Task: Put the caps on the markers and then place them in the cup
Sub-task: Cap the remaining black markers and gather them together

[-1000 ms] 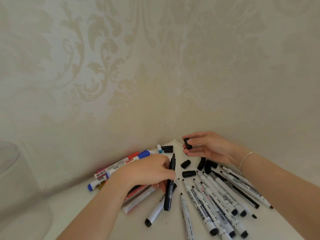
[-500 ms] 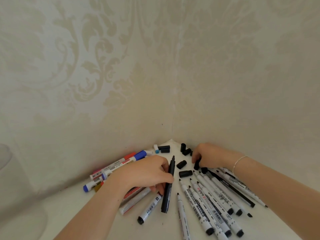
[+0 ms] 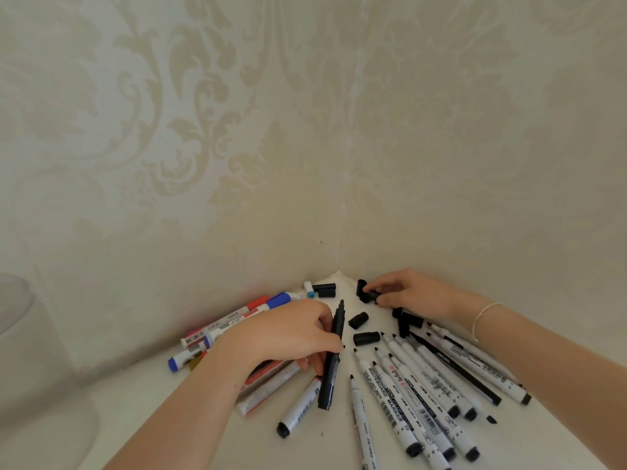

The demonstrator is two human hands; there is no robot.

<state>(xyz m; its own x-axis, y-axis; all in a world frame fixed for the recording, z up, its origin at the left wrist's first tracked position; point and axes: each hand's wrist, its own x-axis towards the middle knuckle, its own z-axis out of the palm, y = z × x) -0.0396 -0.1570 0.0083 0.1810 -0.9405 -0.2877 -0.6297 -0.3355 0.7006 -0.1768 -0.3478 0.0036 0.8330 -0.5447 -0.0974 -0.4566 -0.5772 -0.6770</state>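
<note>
- Left hand [image 3: 285, 334]: we grip a black marker [image 3: 332, 357] by the middle of its barrel, fingers curled round it; its uncapped tip points far, toward the wall corner, and its butt end points near.
- Right hand [image 3: 414, 295]: our fingertips pinch a black cap [image 3: 371, 295] on the far right of the tabletop [image 3: 203, 429], close to the corner. A thin bracelet [image 3: 483, 317] sits on that wrist.
- Loose black caps: one [image 3: 358, 319] and another [image 3: 366, 338] lie between the two hands; more lie under the right hand.
- White uncapped markers [image 3: 407, 385]: a fan of them lies on the near right, tips toward the corner, butts toward us.
- One white marker [image 3: 300, 410] lies alone, just near of the black one.
- Coloured markers [image 3: 237, 315]: a capped cluster, red and blue among them, lies along the left wall, partly under our left wrist.
- Cup [image 3: 20, 334]: a pale translucent vessel at the far left edge, well apart from the markers; we cannot tell what it holds.
</note>
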